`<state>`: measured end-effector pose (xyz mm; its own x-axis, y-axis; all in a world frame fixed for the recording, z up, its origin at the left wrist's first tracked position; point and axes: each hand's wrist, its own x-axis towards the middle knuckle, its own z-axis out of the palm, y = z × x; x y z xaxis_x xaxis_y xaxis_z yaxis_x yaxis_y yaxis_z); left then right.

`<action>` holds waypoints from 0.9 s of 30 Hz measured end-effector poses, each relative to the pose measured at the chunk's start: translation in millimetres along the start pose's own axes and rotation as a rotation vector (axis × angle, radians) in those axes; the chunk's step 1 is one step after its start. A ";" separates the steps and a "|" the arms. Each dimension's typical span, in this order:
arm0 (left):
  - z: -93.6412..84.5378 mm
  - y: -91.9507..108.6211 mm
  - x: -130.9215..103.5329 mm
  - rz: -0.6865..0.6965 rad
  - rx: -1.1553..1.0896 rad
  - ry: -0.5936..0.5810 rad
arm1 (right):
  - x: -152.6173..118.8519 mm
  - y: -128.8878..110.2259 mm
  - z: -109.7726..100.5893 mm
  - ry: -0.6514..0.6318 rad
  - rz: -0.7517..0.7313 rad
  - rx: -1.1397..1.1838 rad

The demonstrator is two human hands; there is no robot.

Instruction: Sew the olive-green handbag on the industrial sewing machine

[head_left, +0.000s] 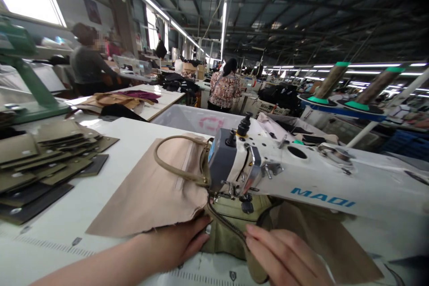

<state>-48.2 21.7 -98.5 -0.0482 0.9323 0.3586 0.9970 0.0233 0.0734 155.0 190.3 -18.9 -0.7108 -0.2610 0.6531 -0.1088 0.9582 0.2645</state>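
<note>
A white sewing machine [301, 178] with a dark grey head stands over an olive fabric piece [223, 237]. A dark zipper [226, 222] runs from under the machine's needle area toward the front. My left hand [179, 239] lies at the left edge of the olive piece, its fingers together and partly over the fabric. My right hand [281, 254] pinches the edge of the olive piece beside the zipper. Beige lining fabric [150, 192] spreads to the left, with an olive looped handle [172, 170] on top. More beige fabric lies under the machine arm at the right.
Stacked olive and black pieces [50, 156] lie at the left, near a green machine stand [36, 85]. Behind the table is a translucent bin [184, 118]. Thread cones [331, 82] stand at the back right. Two people work farther off.
</note>
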 end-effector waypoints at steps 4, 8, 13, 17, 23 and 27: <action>4.7 2.9 -0.3 -0.030 0.057 -0.046 | 4.9 19.1 -8.2 0.040 0.222 0.085; -0.5 4.9 4.1 -0.028 0.065 -0.080 | 6.5 34.9 -2.0 -0.047 0.201 0.057; 1.5 5.7 3.2 -0.056 0.030 -0.067 | 13.7 33.8 -4.9 -0.049 0.193 0.078; 9.4 3.9 0.5 -0.062 0.033 -0.044 | 23.5 23.7 -2.3 0.114 0.329 0.012; 2.1 3.3 5.5 -0.016 0.031 -0.091 | 22.0 30.0 -2.5 0.036 0.450 0.173; -10.2 3.9 6.0 -0.023 -0.025 -0.163 | 14.1 25.3 -2.0 0.017 0.462 0.051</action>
<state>-45.2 23.6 -86.5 -0.0588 0.9779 0.2008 0.9939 0.0385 0.1037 143.6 210.7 -1.6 -0.6817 0.1931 0.7056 0.1823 0.9789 -0.0918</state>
